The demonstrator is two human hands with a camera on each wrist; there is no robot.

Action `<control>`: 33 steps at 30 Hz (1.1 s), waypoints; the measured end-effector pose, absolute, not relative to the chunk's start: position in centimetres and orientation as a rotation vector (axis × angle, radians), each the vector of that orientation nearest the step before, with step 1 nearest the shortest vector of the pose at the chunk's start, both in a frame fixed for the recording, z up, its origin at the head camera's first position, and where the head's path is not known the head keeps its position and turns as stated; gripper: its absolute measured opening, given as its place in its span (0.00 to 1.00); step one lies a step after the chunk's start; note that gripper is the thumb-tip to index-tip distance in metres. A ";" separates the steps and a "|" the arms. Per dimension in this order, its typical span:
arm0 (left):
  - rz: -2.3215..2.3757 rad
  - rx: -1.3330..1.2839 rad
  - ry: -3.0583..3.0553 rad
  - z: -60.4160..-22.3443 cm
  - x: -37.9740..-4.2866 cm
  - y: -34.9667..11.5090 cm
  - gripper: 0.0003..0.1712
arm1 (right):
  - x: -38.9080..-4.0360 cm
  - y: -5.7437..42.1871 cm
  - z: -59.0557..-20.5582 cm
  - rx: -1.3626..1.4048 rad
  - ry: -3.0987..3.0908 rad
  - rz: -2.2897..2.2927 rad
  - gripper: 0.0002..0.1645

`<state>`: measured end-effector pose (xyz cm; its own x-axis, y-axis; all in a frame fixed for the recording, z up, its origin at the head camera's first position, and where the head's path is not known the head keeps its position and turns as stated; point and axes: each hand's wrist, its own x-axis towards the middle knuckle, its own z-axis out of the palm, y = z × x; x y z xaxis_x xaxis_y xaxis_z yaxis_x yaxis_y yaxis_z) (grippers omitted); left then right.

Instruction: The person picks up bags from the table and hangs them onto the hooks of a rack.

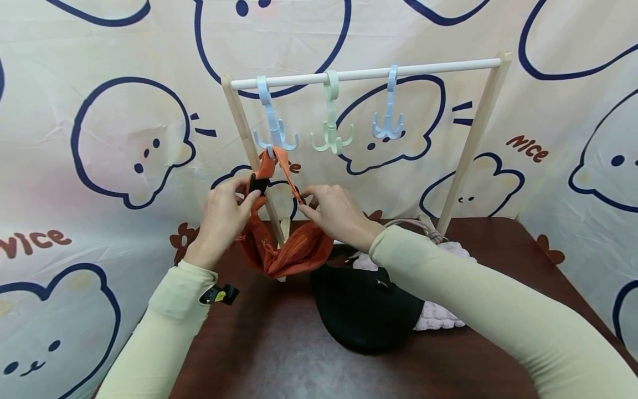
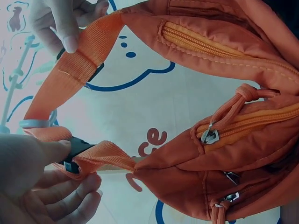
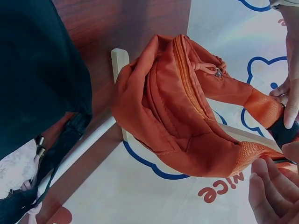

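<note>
An orange waist bag [image 1: 304, 252] hangs by its webbing strap [image 1: 267, 164] from the left blue hook [image 1: 275, 130], its pouch low over the table. My left hand [image 1: 226, 213] pinches the black buckle [image 2: 81, 150] on the strap's left side between thumb and fingers. On the other side, my right hand [image 1: 336, 213] pinches the strap close to its slider. The strap runs as a loop from the hook down to both ends of the pouch. Zippers [image 2: 210, 135] with cord pulls show on the pouch's front in the left wrist view.
The hook hangs on a white bar [image 1: 438, 67] between wooden legs [image 1: 473, 138]. A green hook [image 1: 331, 122] and another blue hook [image 1: 389, 111] hang further right. On the brown table [image 1: 279, 354] lie a black bag [image 1: 364, 313] and a pale fluffy bag [image 1: 438, 318]. Printed cloth [image 1: 124, 233] stands behind.
</note>
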<state>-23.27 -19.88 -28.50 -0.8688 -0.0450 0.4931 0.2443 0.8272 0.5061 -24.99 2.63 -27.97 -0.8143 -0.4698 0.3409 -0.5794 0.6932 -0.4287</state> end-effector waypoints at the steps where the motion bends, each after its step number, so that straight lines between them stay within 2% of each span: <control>1: -0.789 -0.142 -2.512 -28.5 -23.3 -19.9 0.14 | -25.0 2.6 -28.0 0.847 -2.704 0.786 0.17; 33: -0.790 -0.160 -2.533 -29.1 -24.0 -20.0 0.19 | -25.2 3.8 -28.1 0.818 -2.752 0.742 0.25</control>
